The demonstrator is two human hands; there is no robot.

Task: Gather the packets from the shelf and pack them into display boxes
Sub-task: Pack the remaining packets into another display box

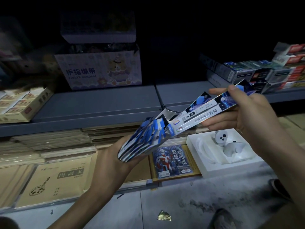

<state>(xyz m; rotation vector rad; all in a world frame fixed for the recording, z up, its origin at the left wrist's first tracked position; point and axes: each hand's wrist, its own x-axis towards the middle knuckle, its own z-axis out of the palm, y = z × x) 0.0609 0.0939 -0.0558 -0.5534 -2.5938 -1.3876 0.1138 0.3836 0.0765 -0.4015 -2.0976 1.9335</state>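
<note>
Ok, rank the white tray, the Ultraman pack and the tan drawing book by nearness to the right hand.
1. White tray, just below the right hand.
2. Ultraman pack, farther left.
3. Tan drawing book, far left.

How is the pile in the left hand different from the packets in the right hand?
The stack in the left hand is a thick bundle of many packets; the loose packets in the right hand are only one or two. The stack shows mostly its edges; the loose packets show a flat printed face. Both are blue, white and shiny.
</note>
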